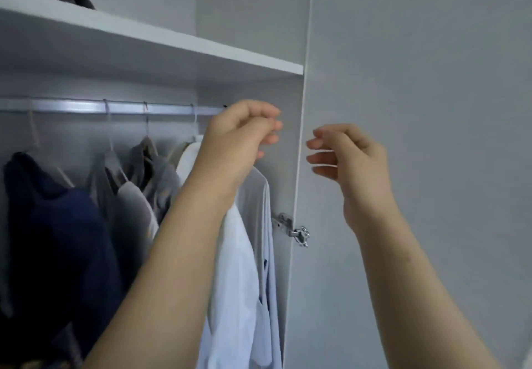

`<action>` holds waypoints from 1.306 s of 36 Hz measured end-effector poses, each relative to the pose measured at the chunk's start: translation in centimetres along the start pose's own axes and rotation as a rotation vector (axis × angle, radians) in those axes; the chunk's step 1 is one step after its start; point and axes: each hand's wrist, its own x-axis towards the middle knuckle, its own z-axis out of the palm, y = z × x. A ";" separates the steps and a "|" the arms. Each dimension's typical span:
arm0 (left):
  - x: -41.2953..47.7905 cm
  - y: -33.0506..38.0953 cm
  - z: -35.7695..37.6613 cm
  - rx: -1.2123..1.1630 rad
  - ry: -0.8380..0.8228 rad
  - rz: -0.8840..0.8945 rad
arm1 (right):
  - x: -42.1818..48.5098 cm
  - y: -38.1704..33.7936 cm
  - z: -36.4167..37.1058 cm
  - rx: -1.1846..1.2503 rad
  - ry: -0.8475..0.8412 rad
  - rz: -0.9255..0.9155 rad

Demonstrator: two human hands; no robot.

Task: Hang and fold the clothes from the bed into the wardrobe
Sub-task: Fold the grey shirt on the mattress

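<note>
The right end of the horizontal rail point(86, 107) is seen at centre frame just behind the slack, empty left hand point(239, 138), the empty right hand point(349, 161) farther right

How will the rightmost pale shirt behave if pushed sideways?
Probably floppy: the pale shirt hangs in soft folds, so it would yield, not shift as one. Likely light, the cloth looks thin. It may slide along the smooth metal rail, though its hook is mostly hidden.

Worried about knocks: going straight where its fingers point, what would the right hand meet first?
Probably the wardrobe panel edge, just beyond the right hand; depth is unclear, so it may pass in front.
</note>
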 end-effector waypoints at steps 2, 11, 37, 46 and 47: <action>-1.2 -1.4 2.4 -0.039 -0.060 -0.064 | -1.6 0.9 -2.8 -0.025 0.049 0.065; -7.3 -4.8 13.9 -0.318 -0.352 -0.305 | -7.5 0.5 -15.7 -0.159 0.194 0.204; -25.2 -8.4 49.7 -0.335 -0.816 -0.751 | -19.0 -2.6 -52.2 -0.243 0.826 0.486; -23.5 -11.7 59.5 -0.305 -0.786 -0.791 | -16.2 0.6 -59.8 -0.224 0.860 0.587; -23.1 -12.1 60.8 -0.311 -0.791 -0.790 | -15.5 1.0 -60.8 -0.230 0.864 0.588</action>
